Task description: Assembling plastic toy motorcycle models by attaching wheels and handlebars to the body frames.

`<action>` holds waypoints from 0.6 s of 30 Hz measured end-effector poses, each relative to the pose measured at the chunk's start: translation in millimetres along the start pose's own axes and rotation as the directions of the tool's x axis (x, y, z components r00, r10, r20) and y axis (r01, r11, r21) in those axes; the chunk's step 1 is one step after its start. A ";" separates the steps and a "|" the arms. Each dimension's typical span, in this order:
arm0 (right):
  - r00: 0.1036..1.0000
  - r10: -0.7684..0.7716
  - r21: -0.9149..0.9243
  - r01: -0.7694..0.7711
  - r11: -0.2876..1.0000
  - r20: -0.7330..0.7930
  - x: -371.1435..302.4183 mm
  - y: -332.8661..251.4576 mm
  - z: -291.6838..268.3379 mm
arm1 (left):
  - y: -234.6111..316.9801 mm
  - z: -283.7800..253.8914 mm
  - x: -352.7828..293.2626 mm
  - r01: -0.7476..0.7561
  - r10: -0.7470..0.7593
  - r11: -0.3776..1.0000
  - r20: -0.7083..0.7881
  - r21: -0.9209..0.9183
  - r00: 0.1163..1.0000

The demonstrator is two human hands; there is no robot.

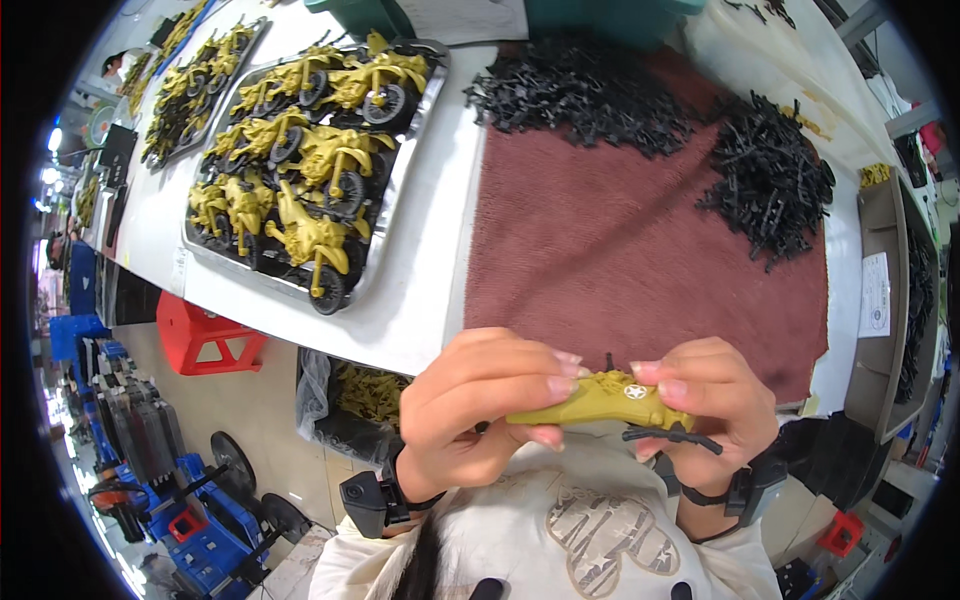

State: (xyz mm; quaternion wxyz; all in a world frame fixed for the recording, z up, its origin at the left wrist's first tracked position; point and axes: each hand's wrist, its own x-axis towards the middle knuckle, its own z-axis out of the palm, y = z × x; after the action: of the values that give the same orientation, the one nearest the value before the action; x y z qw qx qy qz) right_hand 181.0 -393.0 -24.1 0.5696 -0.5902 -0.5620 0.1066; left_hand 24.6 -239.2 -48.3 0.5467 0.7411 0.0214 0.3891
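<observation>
Yellow body (590, 405): long axis runs left-right. Left hand (475, 405) grips its left end; right hand (718, 402) pinches its right, beside black bar (682, 436).

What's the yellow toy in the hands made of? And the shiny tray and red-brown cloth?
Yellow toy: probably hard plastic, satin, with smooth, rounded edges. Shiny tray: likely metal; its silvery rim catches light. Red-brown cloth: fabric, perhaps towelling; matte, fuzzy and creased.

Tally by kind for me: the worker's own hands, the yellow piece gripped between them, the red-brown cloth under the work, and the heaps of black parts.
Hands, left hand and right hand: 2
Yellow piece: 1
Red-brown cloth: 1
Heaps of black parts: 2
Total: 6
</observation>
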 end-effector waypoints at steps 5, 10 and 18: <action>0.962 0.266 0.107 -0.260 0.960 -0.056 -6.5 -3.9 10.2 | 8.8 -13.6 8.1 0.426 -0.384 0.865 0.198 -0.265 0.902; 0.984 0.178 0.076 -0.179 0.981 0.019 9.1 -13.2 14.1 | 21.9 -45.3 16.5 0.462 -0.420 0.854 0.207 -0.239 0.884; 0.959 0.250 -0.105 -0.264 0.959 -0.132 5.1 -0.7 1.6 | 20.2 -220.7 72.9 0.321 -0.015 0.843 -0.579 0.431 0.815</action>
State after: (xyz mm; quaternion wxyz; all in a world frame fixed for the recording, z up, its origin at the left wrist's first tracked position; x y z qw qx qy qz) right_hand 181.2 -388.3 -21.4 0.5458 -0.6970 -0.4517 0.1105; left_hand -65.0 -38.8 30.6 0.3339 0.7083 0.3489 0.5150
